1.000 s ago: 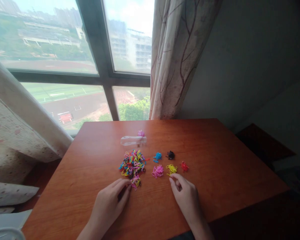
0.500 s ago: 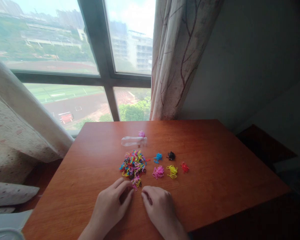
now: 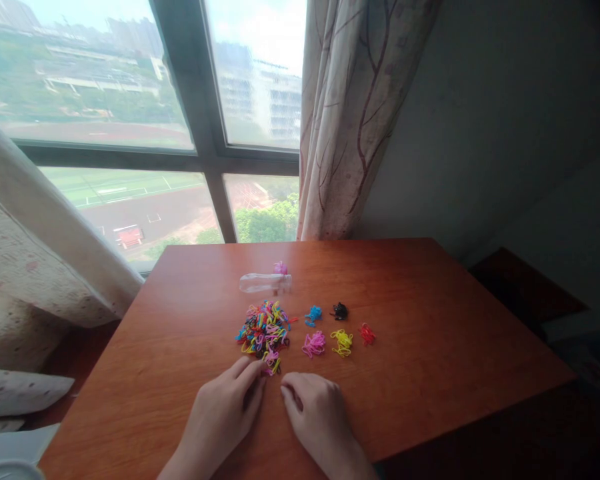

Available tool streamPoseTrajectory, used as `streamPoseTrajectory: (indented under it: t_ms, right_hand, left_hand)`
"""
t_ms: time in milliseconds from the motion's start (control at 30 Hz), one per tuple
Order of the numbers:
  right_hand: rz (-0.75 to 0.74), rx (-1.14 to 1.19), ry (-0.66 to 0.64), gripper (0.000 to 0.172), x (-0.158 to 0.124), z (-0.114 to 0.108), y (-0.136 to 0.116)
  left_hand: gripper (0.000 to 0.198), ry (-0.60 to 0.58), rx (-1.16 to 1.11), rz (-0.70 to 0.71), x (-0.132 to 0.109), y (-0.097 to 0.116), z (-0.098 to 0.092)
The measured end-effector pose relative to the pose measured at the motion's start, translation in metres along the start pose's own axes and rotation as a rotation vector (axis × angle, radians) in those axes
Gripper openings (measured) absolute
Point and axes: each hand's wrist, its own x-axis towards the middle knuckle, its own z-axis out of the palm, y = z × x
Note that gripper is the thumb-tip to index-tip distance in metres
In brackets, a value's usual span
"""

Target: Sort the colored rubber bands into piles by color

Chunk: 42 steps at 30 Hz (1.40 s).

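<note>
A mixed heap of small coloured rubber bands [image 3: 264,328] lies on the wooden table, with a few pink, yellow and black ones trailing from its near edge. At that edge my left hand [image 3: 230,397] has thumb and forefinger closed on a pink rubber band [image 3: 269,372]. A short gap to the right, my right hand [image 3: 316,407] rests low over the table, thumb and forefinger pinched together; whatever may be between them is hidden. Sorted beyond it are blue bands [image 3: 313,315], black bands [image 3: 339,311], pink bands [image 3: 314,343], yellow bands [image 3: 342,342] and red bands [image 3: 367,334].
Behind the heap a clear plastic bottle [image 3: 265,283] lies on its side, a pinkish-purple object [image 3: 280,267] by its right end. The table [image 3: 430,347] reaches back to a window and a patterned curtain [image 3: 350,133]. Another curtain [image 3: 45,220] hangs at left.
The left thumb has drawn in toward the forefinger at the pink band. My right hand keeps its pinched shape. The whole view has shifted slightly.
</note>
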Motion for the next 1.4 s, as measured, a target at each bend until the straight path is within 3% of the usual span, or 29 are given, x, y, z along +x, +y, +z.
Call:
streamPoseTrajectory:
  t_ms: [300,667,800,1067,1400]
  right_hand:
    - [0.004,0.014,-0.006,0.014,-0.001,-0.001,0.0]
    - [0.005,0.004,-0.015,0.013,0.0,-0.002,0.0]
    - [0.0,-0.008,-0.03,0.013,0.001,-0.001,0.002]
    - [0.019,-0.11,-0.028,0.015,0.0,0.004,0.005]
    - [0.01,-0.045,0.0,0.014,-0.001,0.005,0.004]
  left_hand:
    - [0.019,-0.065,-0.063,-0.108,0.003,0.004,-0.004]
    - [0.014,0.059,-0.146,-0.067,0.007,0.006,-0.009]
    - [0.012,0.056,-0.141,-0.006,0.028,0.023,-0.013]
    - [0.015,-0.136,-0.03,0.117,0.089,0.057,-0.003]
    - [0.017,-0.155,-0.031,0.102,0.098,0.056,-0.005]
